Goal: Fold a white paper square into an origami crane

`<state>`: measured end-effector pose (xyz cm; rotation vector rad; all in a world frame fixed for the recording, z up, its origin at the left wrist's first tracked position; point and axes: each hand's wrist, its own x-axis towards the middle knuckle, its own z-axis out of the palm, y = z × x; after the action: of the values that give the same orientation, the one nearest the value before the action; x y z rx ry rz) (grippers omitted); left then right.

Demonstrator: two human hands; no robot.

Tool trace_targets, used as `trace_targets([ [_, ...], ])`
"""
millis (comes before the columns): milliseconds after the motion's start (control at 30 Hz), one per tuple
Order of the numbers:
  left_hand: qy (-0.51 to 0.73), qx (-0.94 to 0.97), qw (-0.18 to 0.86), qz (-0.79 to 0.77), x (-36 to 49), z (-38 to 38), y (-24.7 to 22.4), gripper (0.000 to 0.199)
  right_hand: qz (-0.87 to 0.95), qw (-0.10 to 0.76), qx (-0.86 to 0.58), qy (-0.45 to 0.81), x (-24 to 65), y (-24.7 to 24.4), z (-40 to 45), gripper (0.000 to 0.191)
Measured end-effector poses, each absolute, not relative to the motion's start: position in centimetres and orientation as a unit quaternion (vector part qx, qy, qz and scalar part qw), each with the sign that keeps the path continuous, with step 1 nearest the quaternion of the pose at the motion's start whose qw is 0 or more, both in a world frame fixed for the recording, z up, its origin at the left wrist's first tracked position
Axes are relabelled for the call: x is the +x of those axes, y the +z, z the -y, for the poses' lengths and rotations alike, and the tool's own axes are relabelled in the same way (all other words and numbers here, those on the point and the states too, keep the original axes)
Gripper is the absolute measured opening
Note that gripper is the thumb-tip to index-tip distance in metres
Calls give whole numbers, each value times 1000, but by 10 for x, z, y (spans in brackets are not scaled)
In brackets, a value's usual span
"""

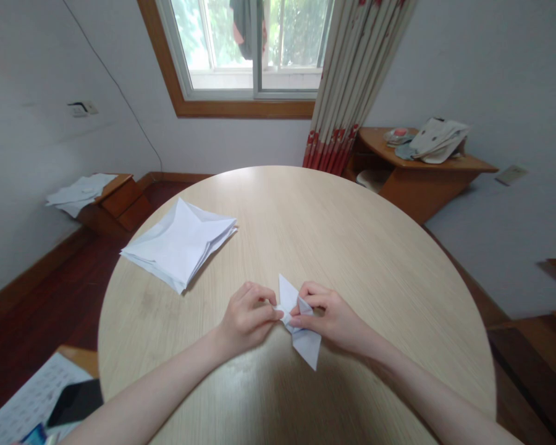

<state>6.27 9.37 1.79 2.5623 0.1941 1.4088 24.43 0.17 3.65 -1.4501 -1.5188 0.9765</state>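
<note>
A small folded white paper figure (309, 346) is held just above the round table, one pointed flap toward the window and another toward me. My left hand (250, 314) pinches its left end between thumb and fingers. On the other side, my right hand (327, 314) grips the paper near its middle, thumb and fingertips closed on it. Parts of the folds are hidden behind the fingers. To the left lies a stack of white paper sheets (178, 244), creased and slightly lifted at the edges.
The round wooden table (375, 247) fills the middle. A dark phone (76, 402) lies on a printed sheet (32, 395) at lower left. Papers cover a low cabinet (125, 201) at left. A corner shelf (472, 164) holding a cloth bag (440, 141) stands at right, beside a curtain (347, 80).
</note>
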Motion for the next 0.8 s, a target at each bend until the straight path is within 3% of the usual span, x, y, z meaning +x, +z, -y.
trace_targets([
  [167,478,869,110,-60,62,-92,18,16,611,397,-583,360,244,35,-1,12],
  [467,479,862,156,-57,66,-88,16,10,621,418,-589,305,240,33,0,6],
  [800,455,850,259,-58,65,-93,23,7,607,456,-591,271,245,30,-2,19],
])
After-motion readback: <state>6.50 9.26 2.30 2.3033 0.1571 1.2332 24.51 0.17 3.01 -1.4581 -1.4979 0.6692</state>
